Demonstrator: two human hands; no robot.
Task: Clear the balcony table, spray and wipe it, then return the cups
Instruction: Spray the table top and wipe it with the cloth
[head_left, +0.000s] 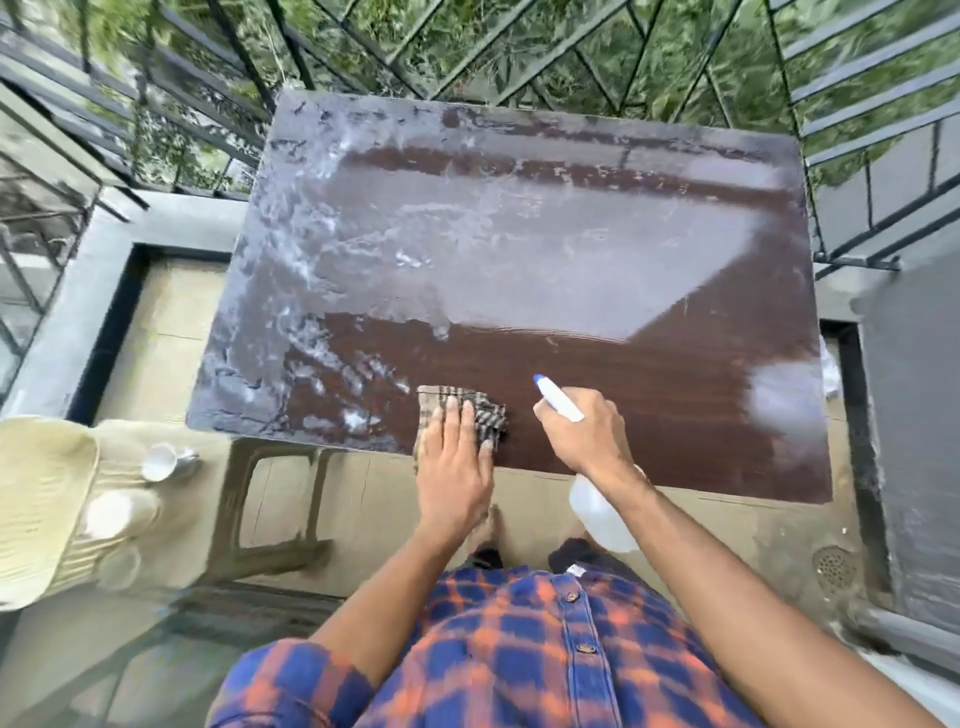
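Note:
The dark brown table (675, 405) carries wet streaks and foam, mostly along its left side and far edge. My left hand (453, 457) presses flat, fingers straight, on a checked cloth (488, 415) near the table's front edge. My right hand (582, 431) grips the neck of a clear spray bottle (597, 512); its white head with a blue nozzle (558, 400) points toward the far left, and its body hangs below the table edge. White cups (163, 461) sit on a cream plastic chair (47, 499) at the left; one of them lies tilted.
A black metal railing (519, 62) runs behind the table with greenery beyond it. A grey ledge (88, 291) borders the tiled floor. A floor drain (834, 569) lies at the right by a grey wall (919, 415).

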